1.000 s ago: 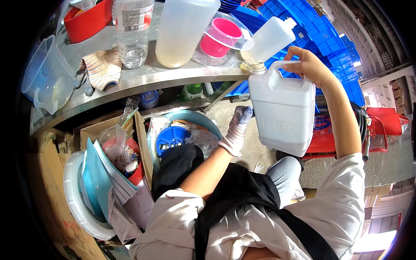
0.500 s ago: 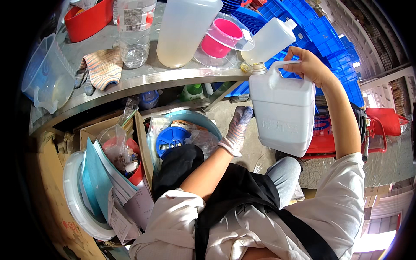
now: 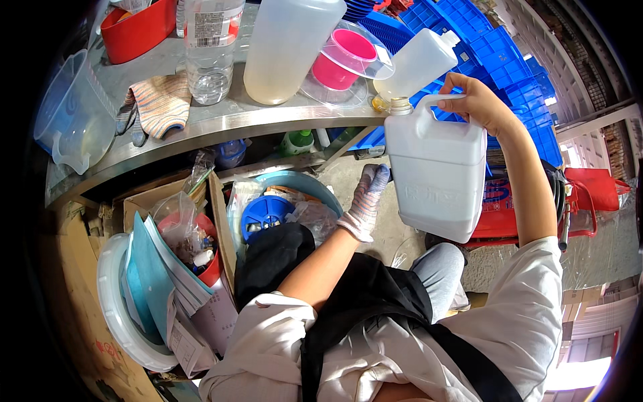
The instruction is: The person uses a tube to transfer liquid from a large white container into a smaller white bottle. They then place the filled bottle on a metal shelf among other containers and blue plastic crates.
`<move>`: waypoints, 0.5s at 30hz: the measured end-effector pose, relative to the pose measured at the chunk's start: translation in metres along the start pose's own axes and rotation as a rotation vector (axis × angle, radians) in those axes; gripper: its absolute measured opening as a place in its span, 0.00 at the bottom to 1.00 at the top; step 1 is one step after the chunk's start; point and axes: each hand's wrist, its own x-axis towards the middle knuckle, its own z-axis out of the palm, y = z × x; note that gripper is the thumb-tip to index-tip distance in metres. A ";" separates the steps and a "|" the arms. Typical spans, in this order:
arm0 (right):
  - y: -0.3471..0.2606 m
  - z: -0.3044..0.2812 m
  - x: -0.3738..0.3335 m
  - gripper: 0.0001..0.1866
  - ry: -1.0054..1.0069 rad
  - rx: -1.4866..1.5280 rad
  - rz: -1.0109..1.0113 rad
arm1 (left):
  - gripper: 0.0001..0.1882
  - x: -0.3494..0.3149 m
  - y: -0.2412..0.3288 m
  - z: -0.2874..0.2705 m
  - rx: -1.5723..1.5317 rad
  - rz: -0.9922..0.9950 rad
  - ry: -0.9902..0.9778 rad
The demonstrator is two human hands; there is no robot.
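My bare right hand (image 3: 479,104) is closed round the handle of a white plastic jug (image 3: 439,177), holding it up off the right end of the metal table. The jug's open neck is level with the table edge. Close to the jug's left side is my left hand (image 3: 367,201) in a striped knit glove, fingers pointing up and nothing seen in it; a narrow gap appears between it and the jug. Behind the neck, a small yellowish cap (image 3: 380,104) lies at the table edge. A translucent bottle (image 3: 416,63) leans beside a pink cup (image 3: 345,60).
On the metal table (image 3: 248,114) stand a tall cloudy bottle (image 3: 288,53), a clear bottle (image 3: 211,60), a clear measuring jug (image 3: 77,114) and a striped glove (image 3: 161,104). Below are a cardboard box (image 3: 224,228) and a blue-rimmed tub (image 3: 315,184). Blue crates (image 3: 495,53) stand behind.
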 end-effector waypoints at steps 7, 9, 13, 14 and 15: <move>0.010 0.001 -0.009 0.16 0.041 0.030 -0.011 | 0.19 -0.001 0.015 0.000 0.078 0.012 0.010; 0.017 0.004 -0.013 0.17 0.067 0.065 -0.010 | 0.19 -0.002 0.025 0.003 0.129 0.025 0.021; 0.043 0.013 -0.019 0.19 0.104 0.197 -0.060 | 0.19 0.000 0.035 0.005 0.216 0.059 0.035; 0.042 0.015 -0.023 0.18 0.088 0.245 -0.040 | 0.19 0.000 0.036 -0.001 0.270 0.065 0.030; 0.043 0.016 -0.026 0.18 0.083 0.243 -0.034 | 0.19 0.001 0.035 -0.005 0.323 0.070 0.023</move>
